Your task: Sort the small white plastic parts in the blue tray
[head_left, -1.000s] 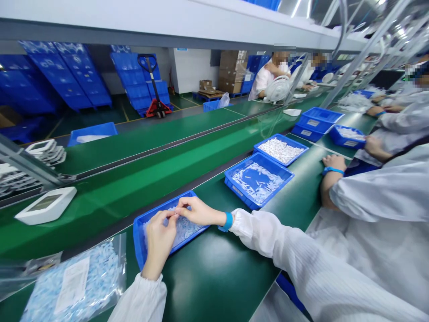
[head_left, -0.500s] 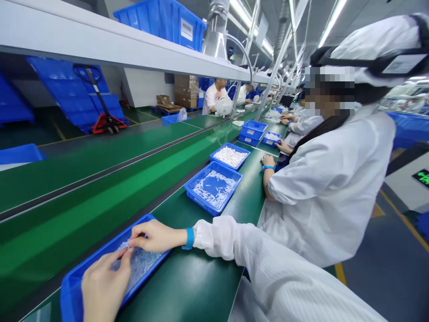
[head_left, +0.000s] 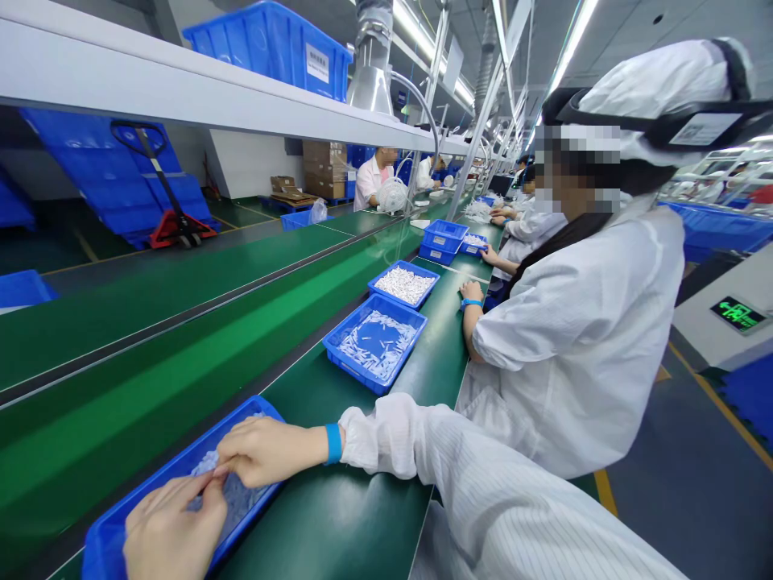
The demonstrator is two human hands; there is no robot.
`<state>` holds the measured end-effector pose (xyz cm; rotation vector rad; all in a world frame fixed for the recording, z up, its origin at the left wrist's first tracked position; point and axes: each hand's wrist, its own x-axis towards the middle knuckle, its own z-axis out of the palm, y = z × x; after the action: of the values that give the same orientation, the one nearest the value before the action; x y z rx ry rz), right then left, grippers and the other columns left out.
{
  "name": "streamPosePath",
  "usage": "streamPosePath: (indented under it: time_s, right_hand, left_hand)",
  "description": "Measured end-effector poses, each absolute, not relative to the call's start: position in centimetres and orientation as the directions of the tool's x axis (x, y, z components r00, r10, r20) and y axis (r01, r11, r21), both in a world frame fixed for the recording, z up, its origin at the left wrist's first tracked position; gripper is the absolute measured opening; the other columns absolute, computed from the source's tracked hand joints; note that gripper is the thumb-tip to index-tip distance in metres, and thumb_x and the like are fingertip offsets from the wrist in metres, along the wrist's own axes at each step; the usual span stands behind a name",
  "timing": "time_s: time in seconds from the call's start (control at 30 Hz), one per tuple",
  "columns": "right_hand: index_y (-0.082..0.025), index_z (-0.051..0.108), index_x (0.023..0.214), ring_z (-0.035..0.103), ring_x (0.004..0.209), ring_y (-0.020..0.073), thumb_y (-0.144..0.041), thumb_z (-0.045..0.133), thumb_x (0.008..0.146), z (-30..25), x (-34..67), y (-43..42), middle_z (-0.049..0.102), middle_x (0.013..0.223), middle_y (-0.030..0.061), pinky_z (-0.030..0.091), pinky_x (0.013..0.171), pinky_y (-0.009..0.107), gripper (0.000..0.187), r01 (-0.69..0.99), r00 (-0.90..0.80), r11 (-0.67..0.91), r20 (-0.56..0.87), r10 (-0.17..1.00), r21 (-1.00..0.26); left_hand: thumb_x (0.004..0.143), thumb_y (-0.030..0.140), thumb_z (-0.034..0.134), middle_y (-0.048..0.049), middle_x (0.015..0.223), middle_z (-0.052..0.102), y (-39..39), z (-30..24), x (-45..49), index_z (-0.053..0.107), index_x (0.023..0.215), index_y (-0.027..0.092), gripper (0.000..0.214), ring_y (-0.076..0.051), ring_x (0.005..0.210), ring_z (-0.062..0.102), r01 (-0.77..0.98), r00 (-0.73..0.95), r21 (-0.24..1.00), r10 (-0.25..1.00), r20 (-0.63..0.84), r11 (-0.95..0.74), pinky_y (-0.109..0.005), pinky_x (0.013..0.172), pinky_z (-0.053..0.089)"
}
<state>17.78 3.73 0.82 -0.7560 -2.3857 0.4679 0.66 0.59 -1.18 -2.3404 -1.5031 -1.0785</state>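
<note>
Both my hands are over a blue tray (head_left: 114,528) at the bottom left, which holds small clear plastic packets (head_left: 233,495). My left hand (head_left: 172,532) has its fingers pinched together on a packet. My right hand (head_left: 266,451), with a blue wristband, has its fingers curled and pinches the same packet from the other side. My white sleeve runs off to the lower right.
Two more blue trays of small white parts (head_left: 375,342) (head_left: 404,283) lie further along the green bench (head_left: 350,515). A co-worker in white (head_left: 592,322) sits close on my right. A green conveyor (head_left: 150,354) runs on the left. Overhead is a shelf with a blue bin (head_left: 271,44).
My view has swung right and up, from the tray and bag of packets toward the co-worker. My hands stay together over the tray, now lower left in view.
</note>
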Motion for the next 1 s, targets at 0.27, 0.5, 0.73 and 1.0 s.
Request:
streamPosePath:
  time_s: [0.27,0.5,0.73,1.0]
  right_hand:
    - [-0.017,0.053,0.077,0.053,0.076,0.0097,-0.011,0.047,0.082,1.6,18.1,3.3,0.06,0.079,-0.0001,0.039,0.07,0.017,0.01,0.373,-0.644,0.633,0.303,0.703,-0.678]
    - [-0.014,0.056,0.076,0.049,0.063,0.0062,-0.017,0.052,0.083,2.1,18.5,3.9,0.057,0.07,-0.0032,0.035,0.057,0.014,0.009,0.343,-0.652,0.532,0.211,0.728,-0.774]
    - [-0.013,0.056,0.079,0.05,0.069,0.0065,-0.026,0.055,0.087,1.4,18.2,5.3,0.056,0.074,-0.0026,0.036,0.062,0.014,0.015,0.344,-0.642,0.473,0.164,0.749,-0.811]
    - [-0.015,0.053,0.086,0.052,0.071,0.0068,-0.036,0.051,0.09,2.1,18.7,5.3,0.057,0.078,-0.0025,0.038,0.064,0.014,0.021,0.351,-0.61,0.444,0.159,0.777,-0.825]
  left_hand:
    - [0.079,0.029,0.044,-0.004,0.065,0.067,0.7,-1.5,0.7,0.061,0.061,0.019,0.027,-0.021,0.069,0.063,0.805,0.264,0.236,0.685,0.679,-0.544,-0.035,0.073,0.045]
    - [0.08,0.027,0.045,-0.0038,0.065,0.067,1.1,-1.5,0.7,0.062,0.061,0.019,0.027,-0.02,0.067,0.062,0.772,0.331,0.189,0.637,0.696,-0.607,-0.036,0.073,0.043]
    - [0.082,0.026,0.045,-0.0044,0.06,0.065,1.7,-1.2,1.3,0.06,0.06,0.018,0.027,-0.019,0.059,0.061,0.819,0.326,0.086,0.585,0.743,-0.567,-0.033,0.065,0.041]
    - [0.083,0.027,0.044,-0.0059,0.07,0.069,1.5,-0.7,1.6,0.059,0.07,0.019,0.022,-0.021,0.07,0.063,0.882,0.285,0.076,0.654,0.701,-0.465,-0.033,0.068,0.039]
